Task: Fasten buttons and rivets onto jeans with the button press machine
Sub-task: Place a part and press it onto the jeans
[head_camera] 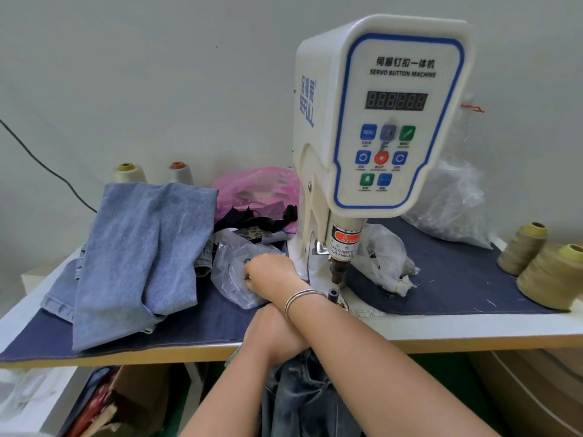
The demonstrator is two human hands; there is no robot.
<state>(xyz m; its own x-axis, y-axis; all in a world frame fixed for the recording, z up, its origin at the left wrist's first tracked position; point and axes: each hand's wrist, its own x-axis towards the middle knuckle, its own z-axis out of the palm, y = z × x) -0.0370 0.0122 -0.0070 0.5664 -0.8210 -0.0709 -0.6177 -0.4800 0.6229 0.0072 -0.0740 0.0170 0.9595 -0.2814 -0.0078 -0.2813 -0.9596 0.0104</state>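
Observation:
The white servo button machine [378,121] stands on the table, its press head [339,272] just above the small dark lower die [333,293]. My right hand [271,272], a bangle on its wrist, reaches across to the left into a clear plastic bag [233,279]. Its fingers are curled inside, and what they hold is hidden. My left hand [271,332] lies under the right forearm at the table's front edge. It grips dark blue jeans [303,395] that hang down below the table. Light blue jeans [142,247] are piled at the left.
Two tan thread cones [552,279] stand at the right edge and two pale cones [129,173] at the back. A pink bag [255,187] and clear bags [385,257] flank the machine. Dark denim cloth [457,279] covers the table. A cardboard box [135,395] sits underneath.

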